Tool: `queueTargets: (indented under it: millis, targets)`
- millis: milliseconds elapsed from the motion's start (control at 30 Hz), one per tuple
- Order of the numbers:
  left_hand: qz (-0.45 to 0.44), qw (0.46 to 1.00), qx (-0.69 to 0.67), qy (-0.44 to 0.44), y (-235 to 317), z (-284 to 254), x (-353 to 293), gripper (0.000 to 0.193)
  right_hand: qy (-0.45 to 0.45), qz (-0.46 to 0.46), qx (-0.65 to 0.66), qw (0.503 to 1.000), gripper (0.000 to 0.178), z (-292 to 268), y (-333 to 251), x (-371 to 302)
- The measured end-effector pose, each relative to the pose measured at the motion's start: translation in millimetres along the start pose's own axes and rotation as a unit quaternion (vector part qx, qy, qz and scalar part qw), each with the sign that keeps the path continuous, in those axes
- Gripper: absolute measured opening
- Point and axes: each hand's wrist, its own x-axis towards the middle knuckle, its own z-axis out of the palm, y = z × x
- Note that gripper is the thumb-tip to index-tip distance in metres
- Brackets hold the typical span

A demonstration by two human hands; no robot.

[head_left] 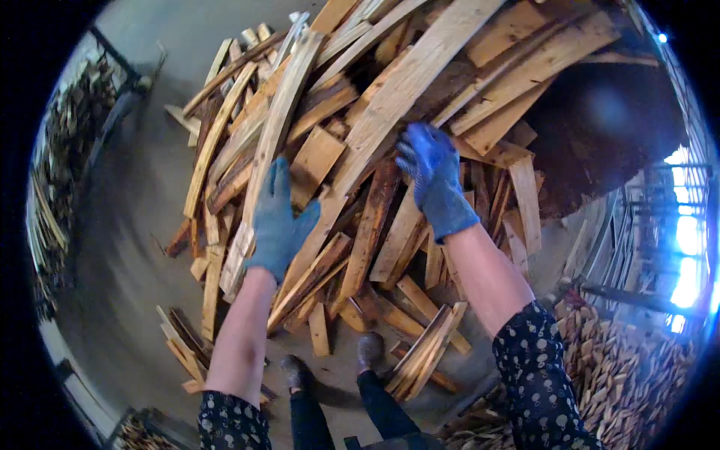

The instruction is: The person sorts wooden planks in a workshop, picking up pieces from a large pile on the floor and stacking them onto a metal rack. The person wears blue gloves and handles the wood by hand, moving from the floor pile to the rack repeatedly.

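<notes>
Both my hands wear blue work gloves and reach over a large heap of loose boards. My left hand (pixel 280 223) is open, its fingers together and thumb spread, beside a long pale board (pixel 281 124) that runs up and away. My right hand (pixel 435 178) is curled, knuckles up, just right of a long wide plank (pixel 420 75). What lies inside its fingers, if anything, is hidden. Between the hands lie a short square-ended board (pixel 318 159) and a dark bark-edged piece (pixel 373 225).
My shoes (pixel 370 351) stand at the heap's near edge, beside a small bundle of thin slats (pixel 429 352). More offcuts (pixel 181 341) lie at the near left. A large pile of wood pieces (pixel 622 375) fills the near right; stacked wood (pixel 75 150) lines the far left.
</notes>
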Motion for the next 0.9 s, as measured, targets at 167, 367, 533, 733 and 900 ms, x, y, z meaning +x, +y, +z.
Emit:
queueTargets:
  millis: [167, 367, 533, 733, 900]
  targets:
    - [-0.11, 0.993, 0.029, -0.023, -8.1, 23.4, 21.1, 0.096, -0.038, 0.042, 0.15, 0.987, 0.022, -3.2, 36.6, 11.1]
    - [-0.16, 0.977, -0.086, -0.112, 11.1, -30.0, -1.3, 0.037, -0.09, 0.203, 0.117, 0.968, 0.04, -4.6, 72.8, -17.5]
    - [-0.178, 0.949, -0.258, 0.033, 12.1, -111.1, -30.1, 0.026, -0.286, 0.018, -0.061, 0.956, 0.057, -37.5, 85.1, -58.7]
    - [-0.207, 0.957, -0.199, 0.037, 83.6, -191.9, -32.1, 0.031, -0.317, -0.187, -0.211, 0.905, 0.069, -39.0, 58.1, -175.2]
    - [-0.12, 0.86, -0.492, -0.067, 131.3, -181.8, -31.3, 0.028, -0.263, -0.24, -0.206, 0.911, 0.071, -29.9, 28.8, -191.3]
